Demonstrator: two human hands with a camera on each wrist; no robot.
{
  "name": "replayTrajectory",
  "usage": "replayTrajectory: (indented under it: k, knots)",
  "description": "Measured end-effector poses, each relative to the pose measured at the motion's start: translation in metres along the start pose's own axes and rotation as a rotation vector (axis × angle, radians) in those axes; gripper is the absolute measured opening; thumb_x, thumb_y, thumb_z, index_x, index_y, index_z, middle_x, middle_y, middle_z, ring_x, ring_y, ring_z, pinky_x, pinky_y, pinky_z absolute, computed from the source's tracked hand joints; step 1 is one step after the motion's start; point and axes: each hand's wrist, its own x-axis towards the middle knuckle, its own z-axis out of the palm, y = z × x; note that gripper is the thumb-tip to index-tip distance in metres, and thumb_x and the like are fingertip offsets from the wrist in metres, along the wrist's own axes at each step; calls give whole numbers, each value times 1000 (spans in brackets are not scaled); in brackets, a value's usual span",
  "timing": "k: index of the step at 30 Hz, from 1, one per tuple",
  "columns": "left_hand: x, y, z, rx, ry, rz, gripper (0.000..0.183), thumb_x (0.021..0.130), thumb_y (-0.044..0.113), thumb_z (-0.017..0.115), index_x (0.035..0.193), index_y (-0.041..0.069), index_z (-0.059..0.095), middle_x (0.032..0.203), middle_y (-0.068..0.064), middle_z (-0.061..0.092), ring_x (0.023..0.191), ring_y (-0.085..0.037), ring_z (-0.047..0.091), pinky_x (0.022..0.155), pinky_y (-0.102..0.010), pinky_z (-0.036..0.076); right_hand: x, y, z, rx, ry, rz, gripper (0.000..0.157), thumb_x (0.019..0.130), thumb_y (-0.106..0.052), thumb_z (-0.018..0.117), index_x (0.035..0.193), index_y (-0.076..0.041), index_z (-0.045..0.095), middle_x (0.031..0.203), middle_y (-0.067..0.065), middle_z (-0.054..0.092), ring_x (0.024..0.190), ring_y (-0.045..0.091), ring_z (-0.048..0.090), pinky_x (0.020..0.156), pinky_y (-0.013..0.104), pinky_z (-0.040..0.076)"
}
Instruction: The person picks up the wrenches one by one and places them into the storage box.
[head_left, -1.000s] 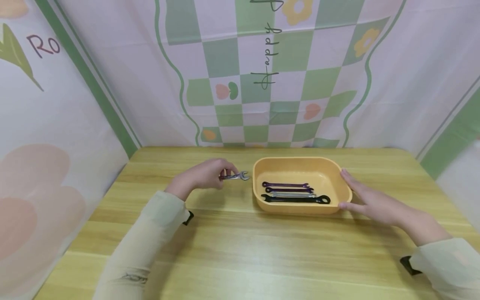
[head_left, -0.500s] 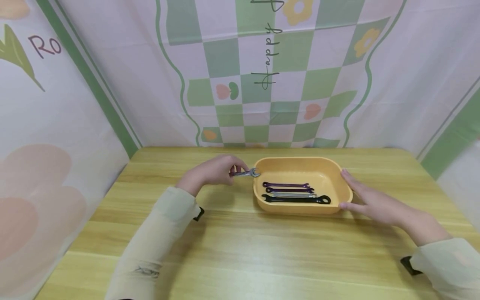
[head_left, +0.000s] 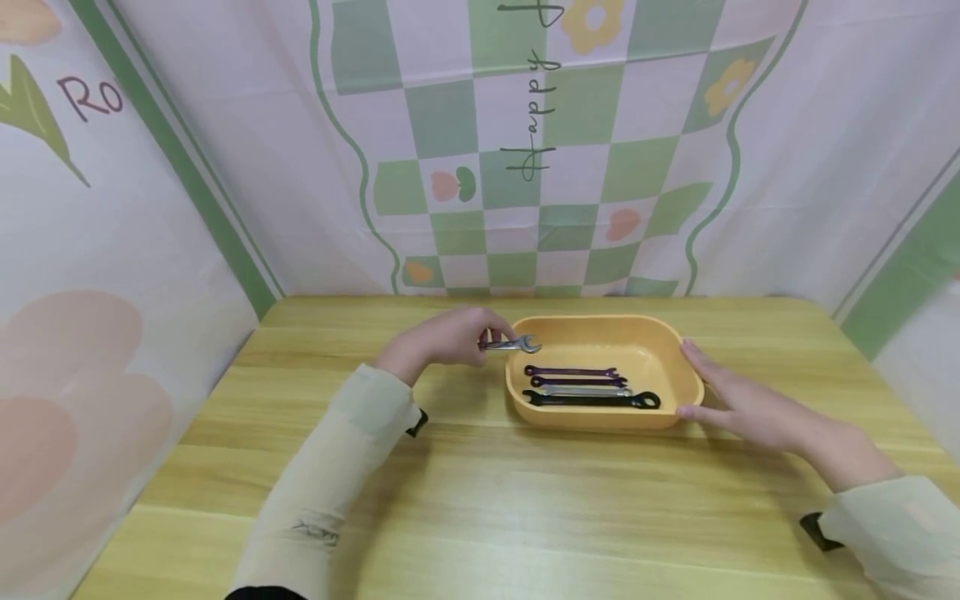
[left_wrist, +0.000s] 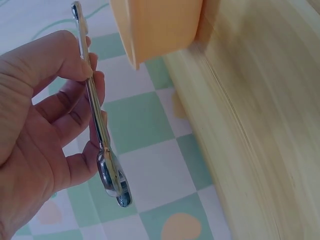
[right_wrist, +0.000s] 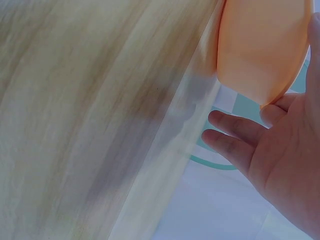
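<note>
My left hand (head_left: 454,335) pinches a silver combination wrench (head_left: 510,344) between thumb and fingers, with its open end over the left rim of the yellow basin (head_left: 600,419). The left wrist view shows this wrench whole, the thumb (left_wrist: 75,62) on its shaft. Inside the basin lie two purple wrenches, the upper one (head_left: 570,371) and the lower one (head_left: 577,382). Below them are a silver wrench (head_left: 585,390) and a larger black wrench (head_left: 592,400). My right hand (head_left: 750,412) touches the basin's right end with thumb and fingers spread; two fingers (right_wrist: 235,132) reach out straight, off the basin.
The basin stands on a wooden table (head_left: 480,517). A patterned curtain (head_left: 525,183) hangs behind the table's far edge, and another cloth (head_left: 112,333) hangs along the left side.
My left hand has moved right with the silver wrench, from beside the basin to over its left rim. The right hand and the wrenches in the basin have stayed put.
</note>
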Motion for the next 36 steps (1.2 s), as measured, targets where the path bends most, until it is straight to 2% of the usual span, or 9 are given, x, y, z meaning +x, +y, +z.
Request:
replayTrajectory:
  k: [10, 17, 22, 36]
  knots:
    - [14, 9, 4, 8, -21, 18, 49, 83, -13, 61, 124, 11, 74, 106, -11, 71, 86, -19, 59, 70, -28, 49, 0, 0, 0, 3, 6, -4, 99, 101, -41, 65, 164, -8, -4, 166, 28, 1, 140, 62, 20, 108, 73, 23]
    - [23, 16, 7, 32, -24, 28, 50, 83, -13, 62, 125, 12, 74, 100, -2, 68, 87, -17, 59, 72, -26, 50, 0, 1, 0, 3, 7, -7, 100, 101, -42, 65, 164, -7, -4, 166, 27, 0, 141, 62, 20, 109, 73, 23]
    - [28, 20, 8, 16, -35, 38, 53, 82, -15, 60, 126, 11, 73, 98, -3, 68, 84, -17, 57, 69, -26, 48, -1, 0, 0, 9, 8, -10, 100, 100, -41, 65, 164, -7, -4, 166, 27, 0, 141, 62, 19, 109, 73, 22]
    - [42, 29, 14, 15, -44, 76, 54, 82, -15, 61, 129, 9, 72, 110, -12, 71, 90, -18, 59, 71, -25, 49, -3, -1, 0, -2, 2, 4, 100, 101, -43, 64, 164, -8, -5, 166, 28, 2, 140, 62, 21, 108, 73, 24]
